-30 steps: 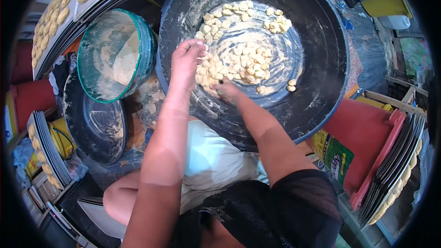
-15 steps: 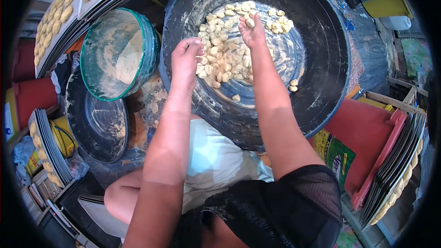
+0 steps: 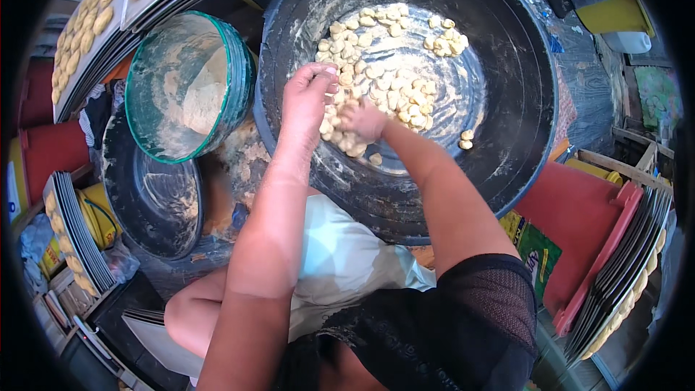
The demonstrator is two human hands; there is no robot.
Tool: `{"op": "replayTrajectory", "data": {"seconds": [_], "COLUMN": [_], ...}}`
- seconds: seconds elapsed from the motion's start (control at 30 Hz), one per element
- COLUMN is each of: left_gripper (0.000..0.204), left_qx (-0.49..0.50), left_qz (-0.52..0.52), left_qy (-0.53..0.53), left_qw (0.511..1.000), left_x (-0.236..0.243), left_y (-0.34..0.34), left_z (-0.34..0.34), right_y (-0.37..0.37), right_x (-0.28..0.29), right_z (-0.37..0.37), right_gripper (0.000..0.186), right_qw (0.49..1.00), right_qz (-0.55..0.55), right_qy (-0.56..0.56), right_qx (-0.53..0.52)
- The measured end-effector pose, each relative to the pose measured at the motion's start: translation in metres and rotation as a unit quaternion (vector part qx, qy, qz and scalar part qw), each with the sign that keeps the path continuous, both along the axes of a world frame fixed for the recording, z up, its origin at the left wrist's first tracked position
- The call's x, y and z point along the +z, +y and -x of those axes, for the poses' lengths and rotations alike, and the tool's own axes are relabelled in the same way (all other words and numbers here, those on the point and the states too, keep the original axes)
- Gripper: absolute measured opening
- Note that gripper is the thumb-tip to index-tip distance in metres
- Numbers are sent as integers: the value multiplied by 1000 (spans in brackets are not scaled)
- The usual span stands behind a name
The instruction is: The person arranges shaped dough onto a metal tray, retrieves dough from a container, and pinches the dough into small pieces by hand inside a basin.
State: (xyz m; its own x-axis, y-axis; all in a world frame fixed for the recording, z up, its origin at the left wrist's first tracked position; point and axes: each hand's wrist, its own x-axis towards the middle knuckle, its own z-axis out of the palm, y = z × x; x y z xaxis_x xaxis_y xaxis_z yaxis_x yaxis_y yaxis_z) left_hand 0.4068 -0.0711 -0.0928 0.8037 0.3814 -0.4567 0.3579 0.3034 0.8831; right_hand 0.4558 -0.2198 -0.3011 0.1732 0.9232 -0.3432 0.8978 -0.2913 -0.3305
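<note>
Many small pale dough pieces (image 3: 398, 90) lie heaped across the floured floor of a wide black tub (image 3: 517, 112). My left hand (image 3: 308, 95) hovers over the tub's left side, its fingers curled in against the thumb; whatever they may hold is hidden. Low in the heap, my right hand (image 3: 365, 120) reaches down onto the dough pieces, its fingers smeared by motion. A smaller cluster of dough pieces (image 3: 447, 42) sits farther back, and a few (image 3: 465, 139) lie apart near the right wall.
To the left stands a green basin (image 3: 145, 108) with flour inside, beside a smaller black basin (image 3: 156, 203). Stacked trays with shaped dough (image 3: 87, 29) rise at upper left. At right, a red bin (image 3: 579, 224) stands next to more stacked trays (image 3: 622, 275).
My right hand has come down and left, from holding a dough piece above the far side to the near-left heap. My left hand has shifted slightly right, still curled.
</note>
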Motion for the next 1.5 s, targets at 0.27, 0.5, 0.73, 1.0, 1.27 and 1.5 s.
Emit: {"op": "replayTrajectory", "data": {"seconds": [0.27,0.5,0.73,1.0,1.27,1.5], "left_gripper": [20,19,20,23,26,27], "left_qx": [-18,-5,-27,-85,-92,-88], "left_qz": [3,1,-6,-59,-42,-51], "left_qy": [-13,-16,-5,37,30,48], "left_qw": [1000,1000,1000,994,994,994], "left_x": [-4,-3,-2,-9,-9,-15], "left_y": [-10,1,-6,-7,-23,-1], "left_z": [-10,-1,-3,6,-2,12], "right_y": [14,-38,-159,-111,-111,-64], "right_x": [-6,39,44,31,-3,-13], "right_z": [-124,-39,-48,48,-25,11], "right_gripper": [65,79,71,81,84,73], "right_qw": [763,838,860,900,629,937], "right_qz": [-71,156,-51,137,-97,64], "right_qy": [51,-5,40,86,164,6], "right_qx": [-641,-523,-507,-405,-754,-343]}}
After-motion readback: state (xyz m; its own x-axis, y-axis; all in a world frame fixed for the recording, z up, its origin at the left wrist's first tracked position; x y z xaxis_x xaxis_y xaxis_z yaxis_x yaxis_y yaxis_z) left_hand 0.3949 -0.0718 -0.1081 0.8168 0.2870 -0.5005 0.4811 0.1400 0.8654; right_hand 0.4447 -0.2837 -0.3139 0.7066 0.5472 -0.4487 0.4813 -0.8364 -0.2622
